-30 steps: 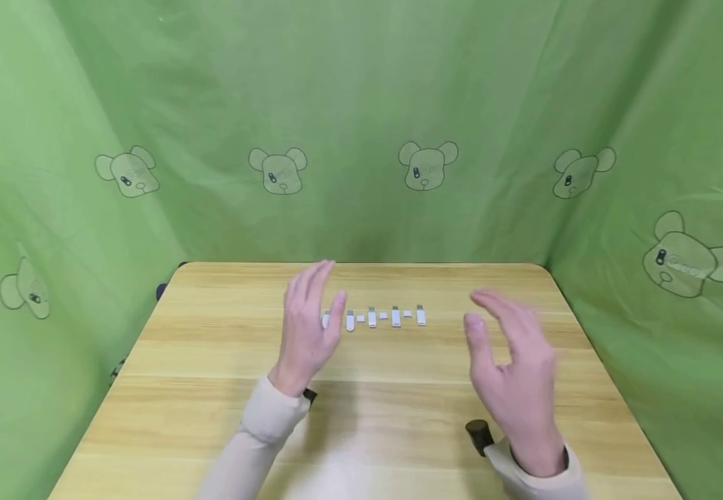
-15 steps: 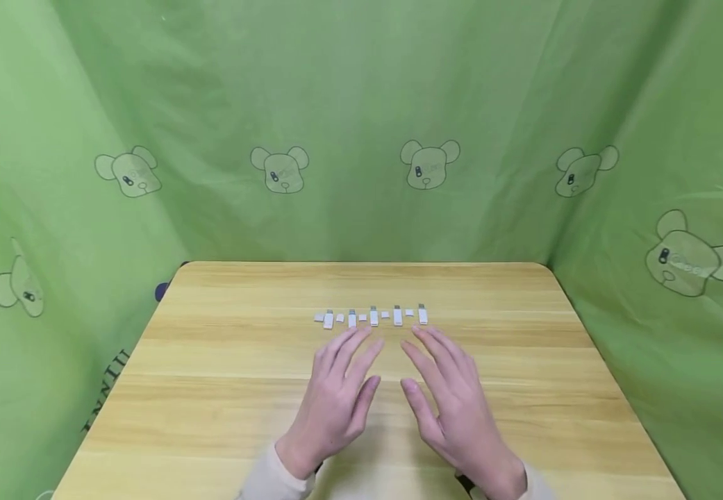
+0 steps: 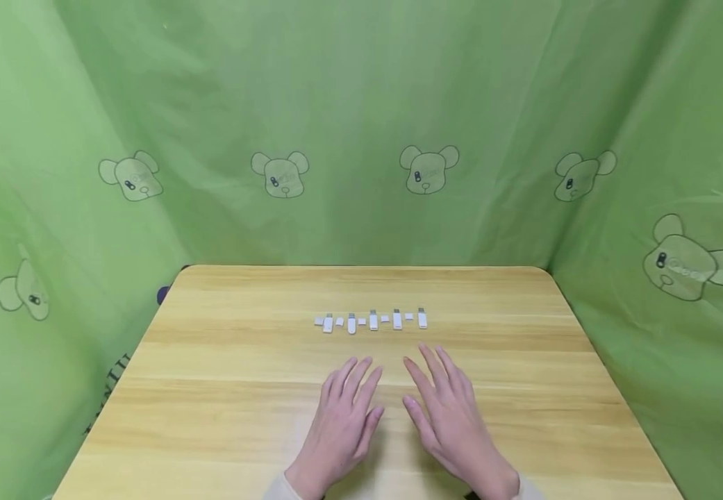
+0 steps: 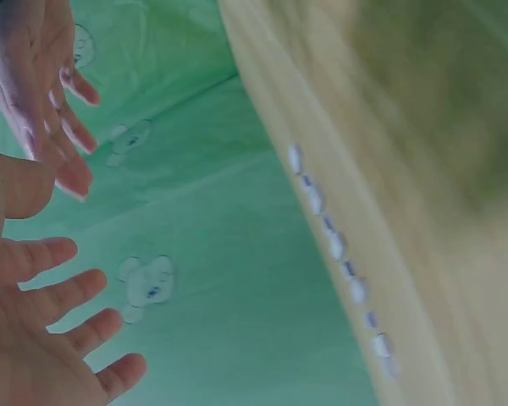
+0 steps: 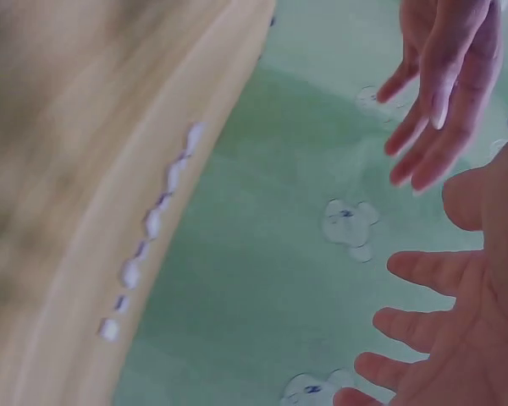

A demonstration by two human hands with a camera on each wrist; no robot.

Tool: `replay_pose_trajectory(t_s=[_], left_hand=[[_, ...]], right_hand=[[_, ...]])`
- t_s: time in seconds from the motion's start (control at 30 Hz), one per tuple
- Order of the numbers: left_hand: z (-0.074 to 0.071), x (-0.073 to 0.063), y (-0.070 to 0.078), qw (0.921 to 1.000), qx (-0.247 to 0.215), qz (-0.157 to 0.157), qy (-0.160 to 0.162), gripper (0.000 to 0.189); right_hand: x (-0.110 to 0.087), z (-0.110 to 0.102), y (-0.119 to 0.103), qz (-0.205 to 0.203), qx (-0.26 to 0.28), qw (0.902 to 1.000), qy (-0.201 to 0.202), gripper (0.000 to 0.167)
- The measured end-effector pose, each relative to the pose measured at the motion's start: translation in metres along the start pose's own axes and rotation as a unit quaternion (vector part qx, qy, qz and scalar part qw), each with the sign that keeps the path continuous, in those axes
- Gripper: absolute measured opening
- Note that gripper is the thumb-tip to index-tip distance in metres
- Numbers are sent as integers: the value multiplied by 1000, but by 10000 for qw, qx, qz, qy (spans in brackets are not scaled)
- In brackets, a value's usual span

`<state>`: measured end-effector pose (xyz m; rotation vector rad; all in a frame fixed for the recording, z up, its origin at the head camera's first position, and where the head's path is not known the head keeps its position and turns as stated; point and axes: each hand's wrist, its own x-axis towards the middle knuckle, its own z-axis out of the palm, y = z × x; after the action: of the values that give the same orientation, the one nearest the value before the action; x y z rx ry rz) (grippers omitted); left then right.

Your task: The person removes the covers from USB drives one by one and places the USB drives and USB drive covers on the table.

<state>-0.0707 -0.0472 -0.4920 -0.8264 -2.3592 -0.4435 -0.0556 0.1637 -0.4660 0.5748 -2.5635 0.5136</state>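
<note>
In the head view, several white USB flash drives point(image 3: 373, 321) lie in a row across the table, their metal plugs bare and pointing to the far side. Small white caps point(image 3: 362, 321) lie between them, one at the row's left end. My left hand point(image 3: 339, 420) is over the near part of the table, fingers spread and nearly straight, holding nothing. Beside it, a little apart, is my right hand point(image 3: 455, 420) in a mirrored pose, also with nothing in it. Both sets of fingertips point at the row from the near side. The wrist views show both palms bare.
A light wood-grain table point(image 3: 211, 403) with rounded far corners carries the row. Green curtain point(image 3: 361, 83) printed with mouse heads surrounds it at the back and both sides. Dark lettering point(image 3: 111, 378) shows beyond the table's left edge.
Both hands were raised and wide apart, the left hiding part of the row. They came down and together, then drew slightly back toward the person, so the whole row shows.
</note>
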Motion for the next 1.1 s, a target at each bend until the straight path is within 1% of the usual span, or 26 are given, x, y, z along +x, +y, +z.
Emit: replay_pose_trajectory(t_s=[0.13, 0.2, 0.27, 0.4, 0.5, 0.6, 0.7, 0.93, 1.1], left_hand=[[8, -10, -3, 9986, 63, -484, -220, 57], [11, -14, -5, 9965, 95, -752, -359, 58], [15, -18, -9, 9940, 87, -998, -433, 61], [18, -22, -18, 9891, 62, -1429, -357, 63], [17, -22, -24, 9862, 101, -1627, -288, 63], [15, -21, -29, 9845, 106, -1731, -281, 64], [14, -21, -32, 9838, 77, -1767, -283, 64], [16, -23, -28, 9839, -7, -1771, -231, 64], [15, -23, -29, 9846, 25, -1737, -205, 64]], right_hand=[[-4, 8, 11, 345, -66, 9990, -274, 53], [-5, 10, 16, 463, -113, 9983, -328, 52], [-6, 11, 22, 597, -146, 9974, -379, 52], [-5, 8, 34, 868, -146, 9951, -440, 51], [-3, 3, 43, 1091, -112, 9932, -387, 51], [-3, 0, 50, 1285, -50, 9911, -334, 51], [-3, -2, 54, 1437, 3, 9890, -361, 51], [-5, -7, 57, 1589, 100, 9862, -455, 52], [-5, -11, 57, 1685, 215, 9847, -377, 52]])
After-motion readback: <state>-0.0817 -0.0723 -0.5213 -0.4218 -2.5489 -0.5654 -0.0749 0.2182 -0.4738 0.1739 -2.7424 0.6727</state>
